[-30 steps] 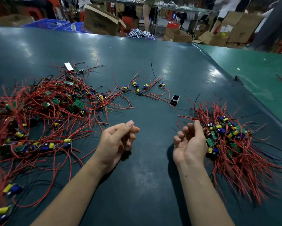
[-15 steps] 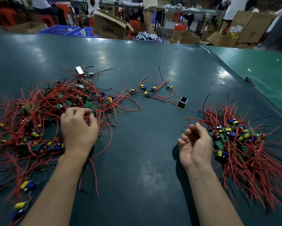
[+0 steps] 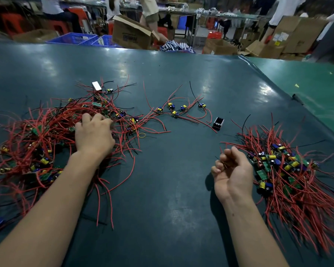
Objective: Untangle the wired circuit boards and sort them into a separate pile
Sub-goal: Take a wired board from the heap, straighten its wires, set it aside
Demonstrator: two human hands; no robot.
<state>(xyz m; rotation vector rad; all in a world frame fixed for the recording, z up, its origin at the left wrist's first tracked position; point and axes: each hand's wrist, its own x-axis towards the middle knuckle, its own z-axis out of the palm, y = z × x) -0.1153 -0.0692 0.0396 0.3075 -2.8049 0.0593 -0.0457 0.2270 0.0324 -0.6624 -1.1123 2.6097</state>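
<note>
A large tangle of red-wired circuit boards (image 3: 36, 135) covers the left of the dark table (image 3: 172, 199). My left hand (image 3: 94, 133) lies palm down on the tangle's right part. Its fingers bend down into the wires, and the fingertips are hidden. A tidier pile of wired boards (image 3: 289, 170) lies at the right, wires fanning toward me. My right hand (image 3: 232, 170) rests just left of that pile, palm turned inward, fingers loosely curled, with no board in it. Several loose boards (image 3: 173, 109) with red wires lie between the piles, further back.
A small black part (image 3: 218, 123) sits right of the loose boards. A white block (image 3: 96, 86) lies at the tangle's far edge, a yellow rubber band (image 3: 142, 135) near its right side. A green table (image 3: 307, 83) adjoins on the right. Cardboard boxes, blue crates (image 3: 75, 38) and people stand beyond.
My left hand has moved from the table's middle leftward and then further back into the tangle. My right hand has stayed beside the right pile.
</note>
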